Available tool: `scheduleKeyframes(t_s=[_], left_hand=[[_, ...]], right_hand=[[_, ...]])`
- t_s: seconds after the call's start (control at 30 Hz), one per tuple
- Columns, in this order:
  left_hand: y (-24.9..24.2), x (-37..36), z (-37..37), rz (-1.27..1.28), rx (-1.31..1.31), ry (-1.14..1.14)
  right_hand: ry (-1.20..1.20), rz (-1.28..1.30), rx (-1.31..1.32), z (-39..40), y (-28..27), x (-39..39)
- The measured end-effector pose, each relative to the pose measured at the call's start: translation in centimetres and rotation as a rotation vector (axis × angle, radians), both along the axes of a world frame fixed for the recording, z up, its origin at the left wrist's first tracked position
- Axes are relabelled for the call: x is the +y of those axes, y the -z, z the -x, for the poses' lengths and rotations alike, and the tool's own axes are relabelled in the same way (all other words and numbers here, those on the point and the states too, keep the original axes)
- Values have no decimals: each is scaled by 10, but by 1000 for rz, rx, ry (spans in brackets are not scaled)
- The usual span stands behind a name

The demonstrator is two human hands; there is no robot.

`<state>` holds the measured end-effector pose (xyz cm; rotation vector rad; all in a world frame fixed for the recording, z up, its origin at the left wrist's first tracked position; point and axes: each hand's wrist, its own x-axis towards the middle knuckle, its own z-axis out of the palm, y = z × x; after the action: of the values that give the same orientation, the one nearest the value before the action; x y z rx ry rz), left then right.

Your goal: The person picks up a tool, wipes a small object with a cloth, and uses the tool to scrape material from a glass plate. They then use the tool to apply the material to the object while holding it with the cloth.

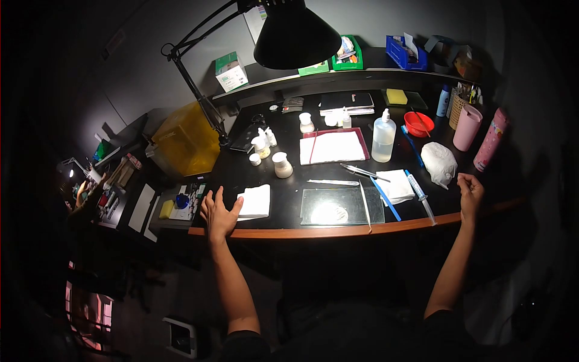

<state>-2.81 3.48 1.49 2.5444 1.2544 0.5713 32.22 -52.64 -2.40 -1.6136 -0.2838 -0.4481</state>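
A light touch seems best: left hand [221, 216], fingers spread wide, at the folded white paper [256, 201]; right hand [470, 193], fingers curled narrow, near the crumpled white bundle [439, 161].

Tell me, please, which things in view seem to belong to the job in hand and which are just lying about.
Likely the job's: folded white sheet by the left hand; white bundle near the right hand; glass sheet; syringe.

Probably just lying about: pink cup; tall pink bottle; green and white box.
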Motion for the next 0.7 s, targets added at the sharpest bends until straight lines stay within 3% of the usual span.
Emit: scheduleKeyframes(t_s=[0.7], left_hand=[[6, 7, 1, -3, 16, 43]], right_hand=[[-14, -19, -4, -1, 2, -1]])
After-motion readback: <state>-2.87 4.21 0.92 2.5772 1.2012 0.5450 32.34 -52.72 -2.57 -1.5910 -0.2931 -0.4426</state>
